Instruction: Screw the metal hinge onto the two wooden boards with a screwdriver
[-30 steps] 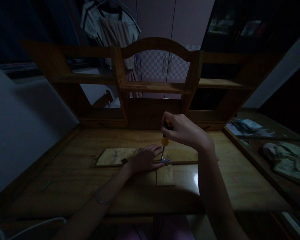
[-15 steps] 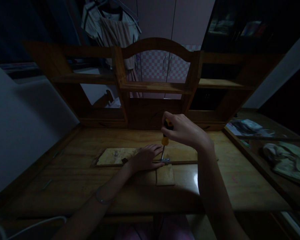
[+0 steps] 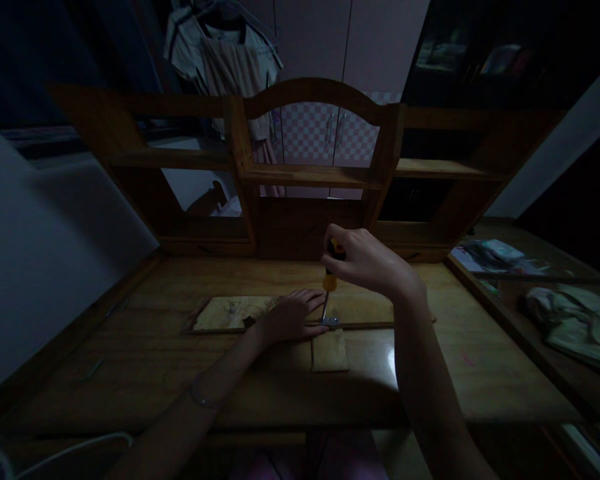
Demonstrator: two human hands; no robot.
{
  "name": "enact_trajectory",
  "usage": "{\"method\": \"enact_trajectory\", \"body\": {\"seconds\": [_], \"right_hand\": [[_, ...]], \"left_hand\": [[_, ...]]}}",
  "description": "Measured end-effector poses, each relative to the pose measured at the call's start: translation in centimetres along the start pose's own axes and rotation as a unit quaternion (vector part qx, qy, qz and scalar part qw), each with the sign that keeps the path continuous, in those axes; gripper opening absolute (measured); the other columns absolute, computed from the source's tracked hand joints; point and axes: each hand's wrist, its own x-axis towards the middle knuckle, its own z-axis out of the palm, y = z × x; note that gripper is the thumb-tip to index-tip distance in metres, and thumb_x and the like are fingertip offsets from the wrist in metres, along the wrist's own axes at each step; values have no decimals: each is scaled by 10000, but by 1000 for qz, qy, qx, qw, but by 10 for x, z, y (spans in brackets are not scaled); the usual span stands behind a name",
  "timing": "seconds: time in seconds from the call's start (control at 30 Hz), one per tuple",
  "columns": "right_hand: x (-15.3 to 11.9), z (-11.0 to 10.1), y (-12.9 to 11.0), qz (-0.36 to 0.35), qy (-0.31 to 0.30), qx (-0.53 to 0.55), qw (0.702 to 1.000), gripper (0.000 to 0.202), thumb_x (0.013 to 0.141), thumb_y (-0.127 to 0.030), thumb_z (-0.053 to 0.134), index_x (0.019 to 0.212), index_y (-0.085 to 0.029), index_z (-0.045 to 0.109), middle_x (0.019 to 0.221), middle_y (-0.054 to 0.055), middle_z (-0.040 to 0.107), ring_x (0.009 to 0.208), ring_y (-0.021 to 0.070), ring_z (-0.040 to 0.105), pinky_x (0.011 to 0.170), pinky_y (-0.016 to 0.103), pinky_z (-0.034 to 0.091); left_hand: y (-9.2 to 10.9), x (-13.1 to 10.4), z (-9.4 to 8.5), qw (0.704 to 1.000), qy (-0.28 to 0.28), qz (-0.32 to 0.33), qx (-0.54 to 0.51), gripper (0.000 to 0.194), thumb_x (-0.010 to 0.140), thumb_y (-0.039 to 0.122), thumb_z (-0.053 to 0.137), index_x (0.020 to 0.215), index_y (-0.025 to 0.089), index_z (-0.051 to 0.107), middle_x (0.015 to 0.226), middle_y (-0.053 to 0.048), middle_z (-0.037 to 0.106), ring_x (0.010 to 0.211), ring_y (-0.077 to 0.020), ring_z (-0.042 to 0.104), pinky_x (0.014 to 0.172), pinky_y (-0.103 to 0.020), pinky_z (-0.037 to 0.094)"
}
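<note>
A yellow and black screwdriver [image 3: 330,283] stands nearly upright, with my right hand [image 3: 363,260] wrapped round its handle. Its tip meets a small metal bracket [image 3: 332,321] at the front edge of a long wooden board [image 3: 365,310]. My left hand [image 3: 293,315] presses on the board just left of the bracket, thumb and fingers spread either side of the screwdriver's tip. Below the bracket a small square wood piece [image 3: 329,352] lies on the desk. Whether a screw sits under the tip is too small to tell.
The board lies on a wooden desk [image 3: 155,287], whose raised shelf unit [image 3: 310,175] spans the back. To the right are plastic-wrapped items [image 3: 500,251] and a crumpled cloth [image 3: 575,320]. A white cable [image 3: 80,445] runs at the lower left.
</note>
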Motion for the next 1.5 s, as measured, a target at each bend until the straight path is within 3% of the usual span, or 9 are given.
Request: {"method": "enact_trajectory", "body": {"seconds": [0.9, 1.23, 1.5], "right_hand": [[-1, -3, -1, 10, -5, -2, 1000, 223, 874, -337, 524, 1019, -183, 594, 942, 76, 694, 862, 206, 638, 787, 292, 419], [-3, -4, 2, -38, -5, 18, 999, 221, 889, -256, 512, 1104, -219, 545, 956, 28, 669, 822, 168, 609, 793, 276, 400], [-3, -3, 3, -22, -8, 13, 1000, 149, 903, -290, 514, 1031, -221, 547, 864, 22, 652, 774, 167, 591, 756, 276, 397]], "left_hand": [[-4, 1, 4, 1000, -5, 6, -4, 671, 879, 594, 616, 1423, 224, 484, 1424, -93, 541, 1284, -270, 540, 1082, -386, 448], [-3, 1, 1, 1000, 4, 8, -9, 655, 890, 591, 605, 1415, 215, 494, 1410, -103, 555, 1271, -265, 553, 1079, -389, 449], [-4, 1, 2, 1000, -2, 4, -4, 652, 899, 606, 589, 1403, 202, 506, 1400, -106, 561, 1264, -267, 554, 1065, -386, 455]]}}
